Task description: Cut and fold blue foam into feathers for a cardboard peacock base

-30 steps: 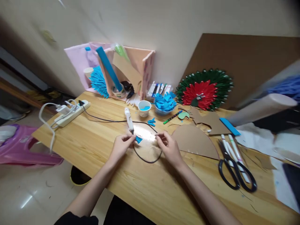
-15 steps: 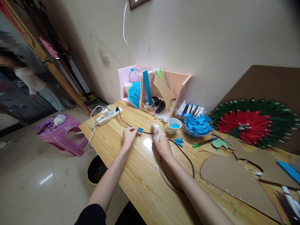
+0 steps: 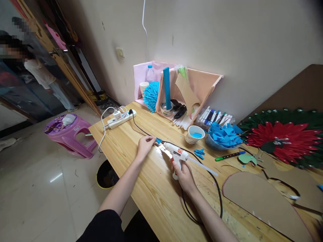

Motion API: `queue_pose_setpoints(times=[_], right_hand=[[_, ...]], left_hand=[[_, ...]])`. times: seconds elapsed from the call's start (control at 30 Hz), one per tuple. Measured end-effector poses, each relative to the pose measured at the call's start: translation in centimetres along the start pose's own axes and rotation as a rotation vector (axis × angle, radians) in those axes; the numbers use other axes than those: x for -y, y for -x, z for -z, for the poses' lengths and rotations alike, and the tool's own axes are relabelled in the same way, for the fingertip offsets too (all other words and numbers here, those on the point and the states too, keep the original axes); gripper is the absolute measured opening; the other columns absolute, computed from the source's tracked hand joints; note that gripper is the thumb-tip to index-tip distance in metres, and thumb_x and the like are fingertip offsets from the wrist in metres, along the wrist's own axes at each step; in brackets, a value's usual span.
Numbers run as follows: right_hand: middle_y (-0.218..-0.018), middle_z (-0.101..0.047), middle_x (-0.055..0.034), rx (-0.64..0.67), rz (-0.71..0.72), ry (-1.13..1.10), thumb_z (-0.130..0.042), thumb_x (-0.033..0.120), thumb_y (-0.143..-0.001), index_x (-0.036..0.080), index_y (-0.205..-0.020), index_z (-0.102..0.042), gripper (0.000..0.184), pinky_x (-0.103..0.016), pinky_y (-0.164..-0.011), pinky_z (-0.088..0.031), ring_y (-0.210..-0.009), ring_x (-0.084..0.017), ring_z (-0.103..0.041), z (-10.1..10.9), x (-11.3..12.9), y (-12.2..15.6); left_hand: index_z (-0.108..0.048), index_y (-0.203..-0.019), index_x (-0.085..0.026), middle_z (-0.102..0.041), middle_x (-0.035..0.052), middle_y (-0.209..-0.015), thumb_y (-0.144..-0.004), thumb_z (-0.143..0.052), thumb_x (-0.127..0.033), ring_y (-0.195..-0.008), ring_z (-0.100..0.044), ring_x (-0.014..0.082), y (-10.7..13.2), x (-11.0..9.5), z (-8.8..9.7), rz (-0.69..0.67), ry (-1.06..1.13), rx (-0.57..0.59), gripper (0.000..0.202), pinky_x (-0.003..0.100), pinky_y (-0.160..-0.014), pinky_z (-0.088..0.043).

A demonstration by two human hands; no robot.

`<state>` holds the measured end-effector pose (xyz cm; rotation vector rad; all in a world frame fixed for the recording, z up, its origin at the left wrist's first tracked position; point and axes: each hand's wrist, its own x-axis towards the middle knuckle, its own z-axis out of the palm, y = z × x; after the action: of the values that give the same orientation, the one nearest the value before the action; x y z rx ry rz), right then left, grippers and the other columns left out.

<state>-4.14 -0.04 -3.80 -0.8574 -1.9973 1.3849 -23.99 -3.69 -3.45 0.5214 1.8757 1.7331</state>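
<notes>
My right hand (image 3: 184, 175) is wrapped around the grip of a white hot glue gun (image 3: 178, 155) with a clear glue stick (image 3: 202, 166) sticking out of its back. The gun's nozzle points left at a small folded piece of blue paper (image 3: 158, 140). My left hand (image 3: 146, 147) pinches that paper between thumb and fingers. Nozzle and paper are close; whether they touch I cannot tell. More folded blue paper (image 3: 199, 153) lies on the table to the right of the gun. The gun's black cord (image 3: 221, 198) loops over the tabletop.
A paper cup (image 3: 195, 135) and a bowl of blue paper pieces (image 3: 223, 137) stand behind the gun. A power strip (image 3: 122, 120) lies at the left edge. Cut cardboard (image 3: 259, 198) and a red and green paper fan (image 3: 282, 139) are at right. A person (image 3: 41, 74) stands far left.
My right hand has turned the glue gun from upright to lying sideways, its nozzle now by the blue paper. My left hand still pinches the paper. The camera view has shifted slightly.
</notes>
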Motion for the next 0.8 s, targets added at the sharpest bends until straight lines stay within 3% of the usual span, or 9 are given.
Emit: queue_pose_setpoints(times=[0.27,0.47,0.8], right_hand=[[-0.082,-0.067,-0.0068,-0.017,0.014,0.039,-0.044,0.048,-0.084,0.017,-0.093,-0.064,0.038,-0.032,-0.072,-0.051,-0.085,-0.024,-0.062,0.1,0.4,0.0],[-0.098,-0.067,-0.0083,0.016,0.034,0.074,-0.042,0.043,-0.087,0.017,-0.106,-0.060,0.037,-0.034,-0.084,-0.047,-0.094,-0.023,-0.061,0.1,0.2,-0.2],[-0.072,-0.065,-0.0042,0.004,-0.015,0.097,-0.042,0.045,-0.086,0.015,-0.096,-0.063,0.038,-0.028,-0.064,-0.049,-0.071,-0.020,-0.061,0.1,0.0,0.0]], left_hand=[[-0.070,-0.070,-0.012,-0.070,0.0056,-0.065,-0.062,-0.071,-0.033,-0.063,-0.064,0.0162,0.7,-0.7,-0.2,-0.028,-0.018,0.067,0.022,0.025,-0.062,-0.049],[-0.069,-0.068,-0.012,-0.069,0.0060,-0.064,-0.061,-0.071,-0.036,-0.060,-0.062,0.0154,1.1,-1.2,-0.3,-0.020,-0.019,0.099,0.025,0.024,-0.059,-0.047],[-0.070,-0.069,-0.012,-0.069,0.0056,-0.065,-0.060,-0.071,-0.036,-0.061,-0.062,0.0157,1.2,-1.3,-0.3,-0.019,-0.026,0.111,0.025,0.024,-0.059,-0.048]])
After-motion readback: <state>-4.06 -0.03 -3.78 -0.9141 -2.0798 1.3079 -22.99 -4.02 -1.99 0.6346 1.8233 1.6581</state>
